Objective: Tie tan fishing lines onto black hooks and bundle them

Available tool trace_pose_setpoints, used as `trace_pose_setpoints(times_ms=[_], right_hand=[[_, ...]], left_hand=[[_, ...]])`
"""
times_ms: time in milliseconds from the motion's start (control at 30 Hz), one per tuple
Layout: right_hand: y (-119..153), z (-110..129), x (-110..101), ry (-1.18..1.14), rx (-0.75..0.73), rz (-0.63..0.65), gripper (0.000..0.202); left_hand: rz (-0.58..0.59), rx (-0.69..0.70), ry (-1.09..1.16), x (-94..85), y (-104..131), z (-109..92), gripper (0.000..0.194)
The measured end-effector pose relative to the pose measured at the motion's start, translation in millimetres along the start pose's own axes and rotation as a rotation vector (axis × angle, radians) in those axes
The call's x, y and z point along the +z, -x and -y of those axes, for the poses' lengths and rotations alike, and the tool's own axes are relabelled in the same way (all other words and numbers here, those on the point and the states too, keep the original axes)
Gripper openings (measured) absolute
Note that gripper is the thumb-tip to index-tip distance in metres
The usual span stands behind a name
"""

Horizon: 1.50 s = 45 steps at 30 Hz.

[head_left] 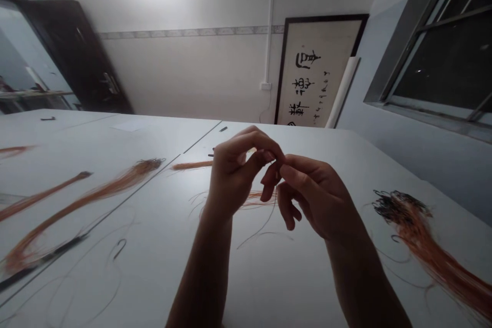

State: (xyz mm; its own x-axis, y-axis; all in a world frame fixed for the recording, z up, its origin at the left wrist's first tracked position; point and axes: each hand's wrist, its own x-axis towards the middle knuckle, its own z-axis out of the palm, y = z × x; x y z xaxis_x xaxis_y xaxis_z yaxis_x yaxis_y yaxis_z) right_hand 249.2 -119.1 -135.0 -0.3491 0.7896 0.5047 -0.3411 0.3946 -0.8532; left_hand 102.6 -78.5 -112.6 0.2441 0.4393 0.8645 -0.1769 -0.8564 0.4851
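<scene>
My left hand and my right hand meet above the white table. Thumb and forefinger are pinched on each, and the fingertips touch. From between them a thin line hangs down and curls onto the tabletop. Whatever else the fingertips hold is too small and dark to make out. Behind and below my left hand lie loose orange strands and a short orange bundle, both partly hidden. To the right rests a thick bundle of orange line with many black fishing hooks at its end.
A long orange bundle with hooks at its tip curves across the left side. Nearer sit a single hook and a dark strip. A seam crosses the table. A wall and window stand at the right.
</scene>
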Motion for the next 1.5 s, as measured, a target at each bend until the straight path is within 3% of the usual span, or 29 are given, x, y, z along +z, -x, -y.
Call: trace_pose_setpoints(times_ms=[200, 467, 700, 933, 1100, 1300, 1500], right_hand=[[9.2, 16.4, 6.1, -0.007, 0.062, -0.059, 0.027], [10.6, 16.8, 4.6, 0.004, 0.082, -0.047, 0.023], [11.8, 11.9, 4.8, -0.035, 0.081, -0.072, 0.01], [12.8, 15.8, 4.6, 0.1, 0.028, -0.13, 0.003], [12.9, 18.2, 3.5, 0.163, 0.031, -0.101, 0.002], [11.3, 12.5, 5.9, 0.012, 0.054, -0.039, 0.008], [12.1, 10.8, 9.5, -0.006, 0.048, -0.152, 0.014]], left_hand=[[-0.09, 0.066, 0.005, 15.7, 3.9, -1.9, 0.017], [-0.121, 0.074, -0.037, 12.5, 4.1, -2.5, 0.02], [-0.161, 0.175, -0.015, 14.8, 3.9, -1.2, 0.025], [-0.23, 0.207, -0.044, 17.4, 2.2, -1.1, 0.028], [-0.281, 0.249, -0.01, 18.7, -0.4, -0.4, 0.03], [-0.185, 0.277, -0.008, 11.8, 1.9, 5.4, 0.024], [-0.208, 0.264, -0.038, 14.6, 3.0, 6.6, 0.027]])
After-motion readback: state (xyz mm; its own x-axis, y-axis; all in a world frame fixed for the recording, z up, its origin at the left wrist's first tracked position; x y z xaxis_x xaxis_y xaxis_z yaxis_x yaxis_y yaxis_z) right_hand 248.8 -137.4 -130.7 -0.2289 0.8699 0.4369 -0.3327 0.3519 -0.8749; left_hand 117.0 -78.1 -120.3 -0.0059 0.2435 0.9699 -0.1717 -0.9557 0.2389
